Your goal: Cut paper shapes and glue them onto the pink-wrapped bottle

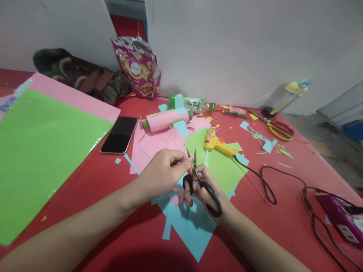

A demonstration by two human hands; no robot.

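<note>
My right hand (208, 185) grips a pair of black-handled scissors (211, 198), the blades parted and pointing away from me. Just left of the blades, my left hand (166, 170) is closed in a pinch. Whatever lies between its fingertips is too small to make out. Below both hands spread light blue paper sheets (195, 230), with a small pink paper piece (176, 197) on them. A yellow glue gun (219, 146) rests on green paper (227, 177) beyond the scissors. Further back lies a bottle wrapped in pink paper (167, 119).
A phone (119, 135) lies beside large green and pink sheets (51, 151) on the left. Behind are a snack bag (138, 68) and a green bottle (195, 104). Red-and-yellow-handled scissors (280, 130) and paper scraps (268, 145) lie right, near a black cable (283, 172) and purple box (340, 217).
</note>
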